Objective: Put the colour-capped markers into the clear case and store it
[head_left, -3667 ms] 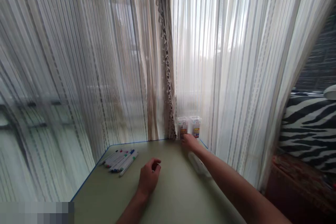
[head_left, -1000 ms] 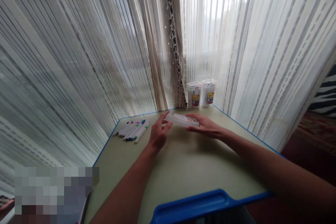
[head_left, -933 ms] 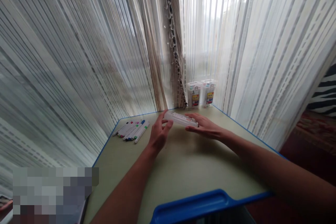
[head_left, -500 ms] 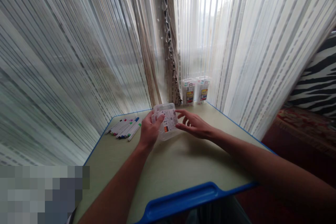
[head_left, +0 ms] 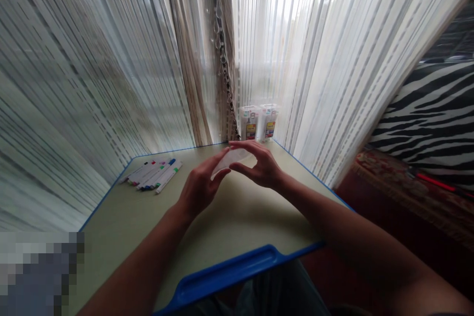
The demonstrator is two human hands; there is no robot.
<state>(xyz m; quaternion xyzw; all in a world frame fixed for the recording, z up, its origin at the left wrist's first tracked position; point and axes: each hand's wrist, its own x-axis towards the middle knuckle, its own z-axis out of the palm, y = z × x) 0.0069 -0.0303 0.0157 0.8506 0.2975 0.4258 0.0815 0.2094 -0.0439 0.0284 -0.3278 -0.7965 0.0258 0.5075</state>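
A clear plastic case (head_left: 226,159) is held up above the table, tilted so that little of it shows. My left hand (head_left: 202,183) is closed on its left side, the fingers along the far edge and the thumb in front. From the right, my right hand (head_left: 262,164) curves around it, with fingertips at the top and the thumb lower down, close to the left thumb. The hands hide part of the case. Left of my hands, several white markers (head_left: 153,175) with coloured caps lie in a loose row.
Two clear plastic cases (head_left: 250,124) with printed labels stand upright at the table's far corner. The pale table (head_left: 237,222) has a blue rim with a moulded tray (head_left: 227,271) at the front. String curtains (head_left: 296,49) hang right behind it. A zebra-striped cover (head_left: 429,123) is at the right.
The case has turned from label-facing to nearly edge-on. My right hand has moved in around it. The whole view has shifted, so things appear farther left.
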